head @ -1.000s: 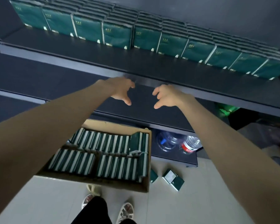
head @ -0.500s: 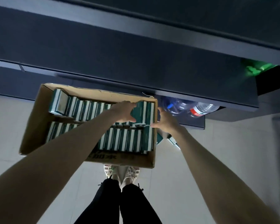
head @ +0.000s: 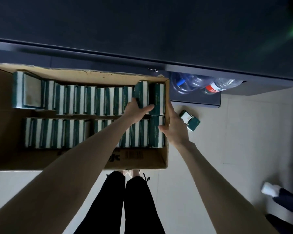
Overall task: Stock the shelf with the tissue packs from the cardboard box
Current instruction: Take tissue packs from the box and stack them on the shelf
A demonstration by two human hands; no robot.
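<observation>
On the pale floor below me stands an open cardboard box (head: 139, 157) with two rows of green-and-white tissue packs (head: 71, 100) set on edge. My left hand (head: 136, 111) reaches into the right end of the far row and grips one tissue pack (head: 142, 92) that sits higher than its neighbours, fingers on its left side and thumb pointing right. My right hand (head: 175, 127) lies at the box's right wall with straight fingers, its thumb touching the end pack of the near row (head: 156, 135). The dark shelf (head: 142, 31) fills the top of the view.
Clear plastic bottles (head: 194, 83) lie under the lowest shelf board, right of the box. Two loose tissue packs (head: 190, 121) lie on the floor beside my right hand. My legs (head: 125, 203) stand just behind the box. Someone's white-socked foot (head: 270, 190) shows at the right.
My view dropped from the stocked shelf to the box. Both hands came down from the shelf edge; the left now grips a raised pack and the right rests at the box's right wall.
</observation>
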